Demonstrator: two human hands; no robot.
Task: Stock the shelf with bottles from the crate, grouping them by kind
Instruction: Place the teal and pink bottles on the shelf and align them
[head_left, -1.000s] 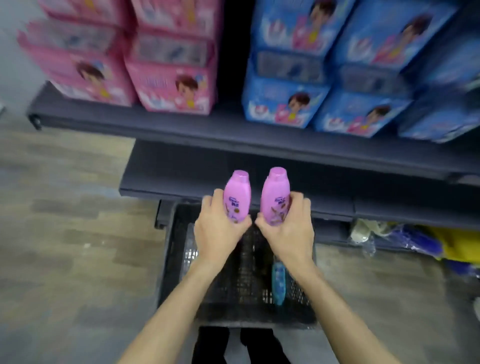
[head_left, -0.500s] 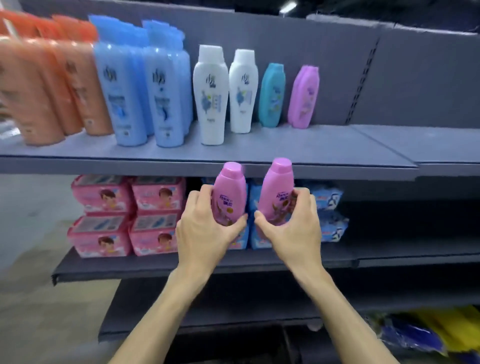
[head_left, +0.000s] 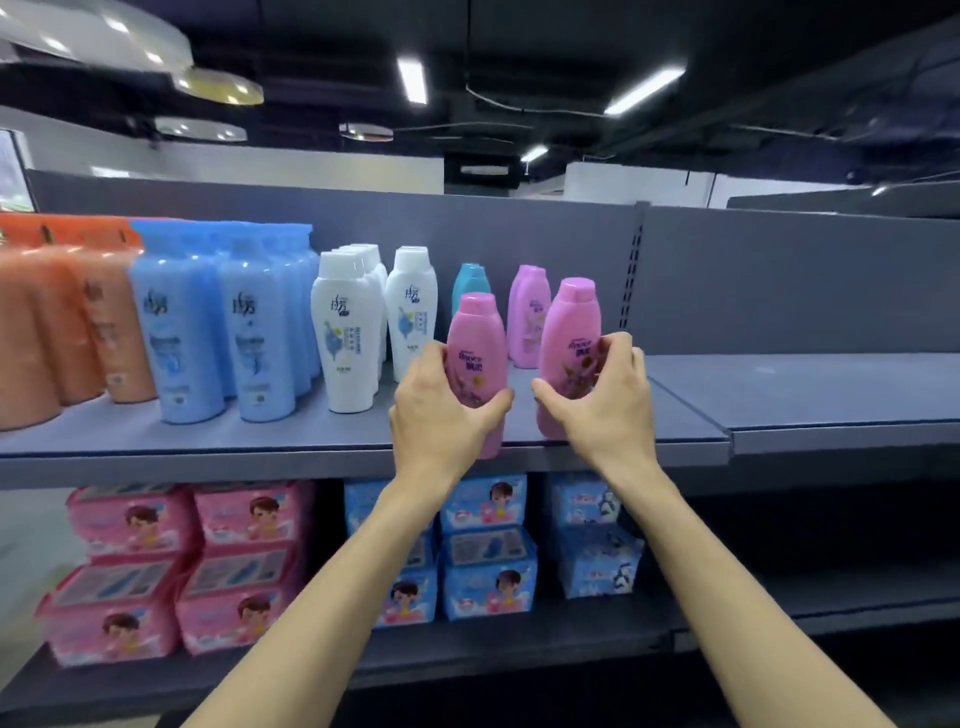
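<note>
Two pink bottles (head_left: 477, 358) stand upright, one clasped in each hand's grip (head_left: 441, 415).

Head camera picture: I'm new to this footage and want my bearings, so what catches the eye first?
Two pink bottles held up in the middle, one in the left hand and one in the right hand, at the front edge of the grey shelf. Behind them stand rows of orange, blue and white bottles to the left. Below sit pink packs and blue packs.
</note>
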